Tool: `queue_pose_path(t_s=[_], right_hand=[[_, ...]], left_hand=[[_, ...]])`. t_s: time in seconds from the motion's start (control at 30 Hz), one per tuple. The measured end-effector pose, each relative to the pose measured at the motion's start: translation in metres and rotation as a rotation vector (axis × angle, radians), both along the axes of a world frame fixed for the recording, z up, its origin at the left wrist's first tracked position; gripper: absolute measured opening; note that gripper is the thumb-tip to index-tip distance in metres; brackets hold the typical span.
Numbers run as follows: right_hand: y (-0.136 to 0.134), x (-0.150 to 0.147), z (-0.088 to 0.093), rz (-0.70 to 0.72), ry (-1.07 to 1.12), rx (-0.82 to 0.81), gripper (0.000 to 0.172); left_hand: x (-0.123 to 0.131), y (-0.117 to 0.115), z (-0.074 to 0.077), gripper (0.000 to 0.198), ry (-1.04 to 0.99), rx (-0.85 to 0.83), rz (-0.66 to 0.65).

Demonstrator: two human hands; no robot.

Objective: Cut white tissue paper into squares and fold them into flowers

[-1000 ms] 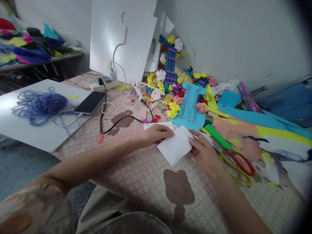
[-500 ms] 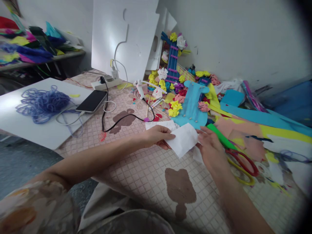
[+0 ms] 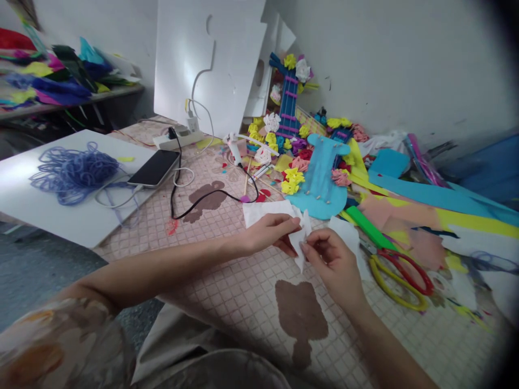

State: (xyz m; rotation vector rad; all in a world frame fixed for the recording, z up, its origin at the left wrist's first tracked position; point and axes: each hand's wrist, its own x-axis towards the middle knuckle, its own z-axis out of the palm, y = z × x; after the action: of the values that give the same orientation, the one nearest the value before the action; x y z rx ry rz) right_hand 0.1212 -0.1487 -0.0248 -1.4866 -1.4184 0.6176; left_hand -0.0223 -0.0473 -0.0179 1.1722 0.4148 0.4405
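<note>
Between my two hands is a piece of white crepe paper (image 3: 299, 249), partly gathered and creased. My left hand (image 3: 272, 233) pinches its left side with thumb and fingers. With thumb and fingertips closed, my right hand (image 3: 331, 260) grips the right edge. Another white paper strip (image 3: 263, 210) lies just behind my left hand, and a further white sheet (image 3: 347, 237) rests partly hidden behind my right hand. Beyond them lies a light-blue harp-like cutout (image 3: 324, 202) with strings, yellow paper flowers (image 3: 292, 181) at its left and pink ones at its right.
Scissors (image 3: 399, 278) with red and yellow handles and a green strip (image 3: 371, 227) lie to the right. A glue gun (image 3: 234, 148), its black cord, a phone (image 3: 154, 168) and purple yarn (image 3: 77, 173) on a white board are left. A blue guitar-shaped craft (image 3: 288, 105) leans behind.
The white paper was spread flat between my hands; now it is folded and gathered. My right hand moved left and closer to my left hand, uncovering the white sheet and scissors behind it.
</note>
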Motion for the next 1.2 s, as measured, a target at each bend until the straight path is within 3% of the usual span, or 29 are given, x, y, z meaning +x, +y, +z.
queue_pose_path(t_s=[0.13,0.37,0.8,1.1,1.2], right_hand=[[0.001,0.003,-0.001,-0.004,-0.023,-0.020,0.007],[0.002,0.002,-0.003,0.059,-0.043,-0.090,0.004],[0.003,0.005,-0.008,0.125,0.297,-0.244,0.017],[0.004,0.003,-0.010,0.118,0.419,-0.230,0.018],[0.004,0.004,-0.010,0.098,0.389,-0.227,0.019]], left_hand=[[-0.002,0.003,-0.001,0.034,0.043,-0.002,-0.013],[-0.003,0.004,-0.006,0.034,0.095,0.212,-0.040],[-0.007,0.003,-0.007,0.013,0.141,0.418,-0.046],[-0.011,0.001,-0.002,0.012,0.154,0.939,-0.023],[-0.011,-0.001,-0.002,0.013,0.088,0.981,-0.053]])
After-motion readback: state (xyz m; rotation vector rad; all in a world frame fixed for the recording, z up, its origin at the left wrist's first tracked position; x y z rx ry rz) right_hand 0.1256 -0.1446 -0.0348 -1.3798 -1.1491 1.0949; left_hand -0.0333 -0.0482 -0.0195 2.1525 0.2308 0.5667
